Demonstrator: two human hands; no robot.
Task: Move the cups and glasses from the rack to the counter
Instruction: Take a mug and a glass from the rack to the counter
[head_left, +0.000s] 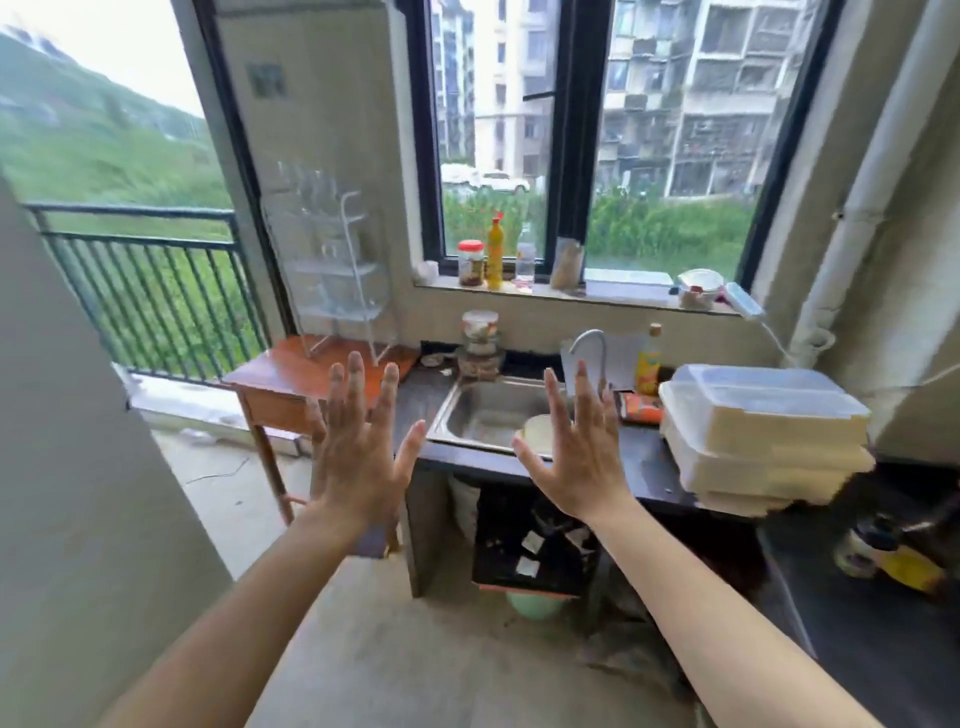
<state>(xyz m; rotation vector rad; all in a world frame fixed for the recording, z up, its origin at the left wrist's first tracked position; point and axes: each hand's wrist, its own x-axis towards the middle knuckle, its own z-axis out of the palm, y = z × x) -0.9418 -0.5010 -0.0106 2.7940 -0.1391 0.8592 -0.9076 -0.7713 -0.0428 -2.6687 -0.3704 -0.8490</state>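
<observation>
Left hand (358, 447): raised in front of the camera, back toward the lens, fingers spread wide and pointing up, holding nothing.
Right hand (576, 452): raised the same way, fingers splayed apart, empty, well apart from the left.
Rack (337, 270): white wire frame, tall and narrow, its long axis upright, with tiered shelves; it stands on a small reddish-brown wooden table (291, 374) against the wall, left of the sink.
Glasses (311, 182): clear, blurred shapes on the rack's upper tier; their number and which way they point cannot be told.
Counter (644, 457): dark, flat slab running left to right under the window.
Sink (493, 410): rectangular brushed steel basin set in the counter, with a curved metal tap (589, 343) behind it.
Containers (758, 436): stacked translucent plastic boxes with lids, at the counter's right end.
</observation>
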